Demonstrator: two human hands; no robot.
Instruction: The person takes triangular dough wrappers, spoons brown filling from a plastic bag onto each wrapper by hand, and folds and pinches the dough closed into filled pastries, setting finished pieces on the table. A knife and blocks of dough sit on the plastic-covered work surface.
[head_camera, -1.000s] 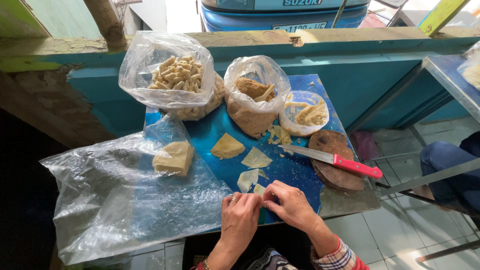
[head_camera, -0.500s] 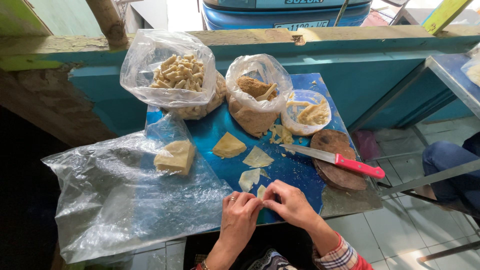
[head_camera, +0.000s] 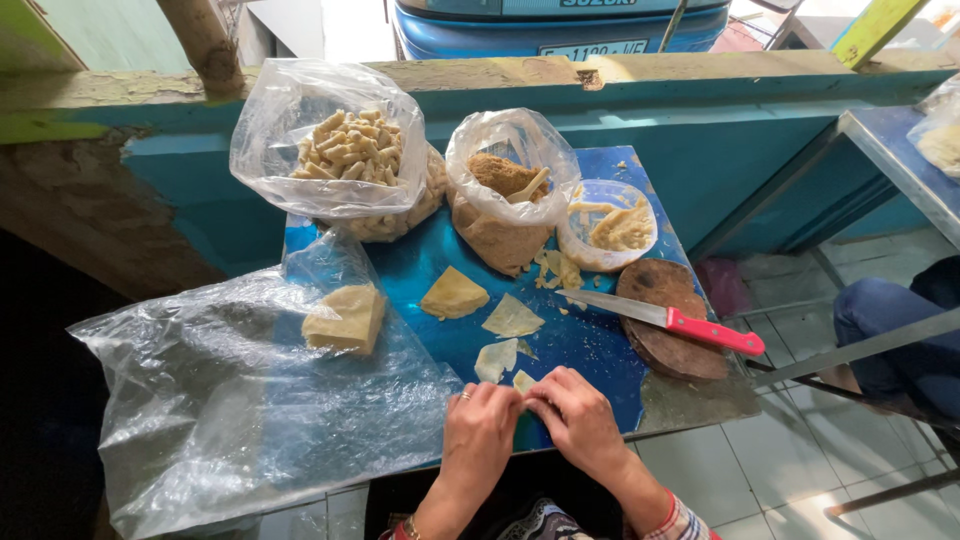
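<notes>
Wrapper piece (head_camera: 523, 381) pinched between left hand (head_camera: 481, 428) and right hand (head_camera: 578, 420) at table's near edge (head_camera: 690, 415).

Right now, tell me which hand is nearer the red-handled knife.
Right. The right hand works at the table's near edge, just below and left of the red-handled knife. The left hand sits beside it, farther left.

On a blue tabletop (head_camera: 600, 350), a clear plastic bag of pale rolled pieces (head_camera: 340, 150) is set at eleven o'clock, a red-handled knife (head_camera: 670, 320) at three on a round wooden board (head_camera: 670, 330), and a pale dough block (head_camera: 345, 318) at nine on a clear plastic sheet (head_camera: 230, 410).
</notes>
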